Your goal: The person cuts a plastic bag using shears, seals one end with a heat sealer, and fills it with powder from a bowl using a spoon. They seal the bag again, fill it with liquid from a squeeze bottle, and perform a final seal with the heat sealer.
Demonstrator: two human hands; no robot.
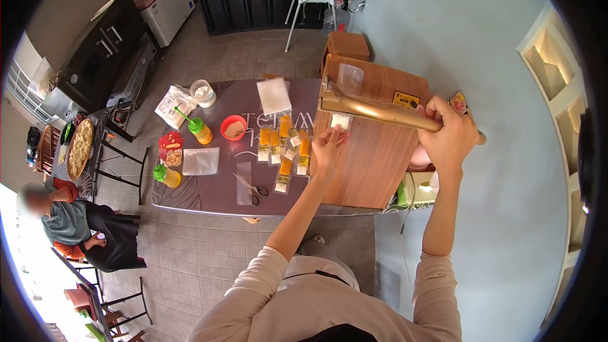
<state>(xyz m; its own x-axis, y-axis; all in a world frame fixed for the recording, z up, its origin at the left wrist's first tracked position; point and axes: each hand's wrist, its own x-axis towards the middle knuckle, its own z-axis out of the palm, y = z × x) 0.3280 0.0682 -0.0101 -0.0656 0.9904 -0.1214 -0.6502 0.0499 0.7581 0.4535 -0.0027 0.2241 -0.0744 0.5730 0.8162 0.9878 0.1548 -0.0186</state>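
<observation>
- Right hand wraps closed around the end of a long gold metal lever bar atop a wooden box.
- Left hand pinches a small clear plastic pouch beneath that bar, steadying it.

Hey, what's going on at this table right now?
The right hand grips the end of a gold lever on a wooden box, while the left hand pinches a small clear packet at the box's front edge, just under the lever. On the table, packets with orange filling lie in a row beside scissors, a red bowl and a squeeze bottle. Another person sits off to the left.
</observation>
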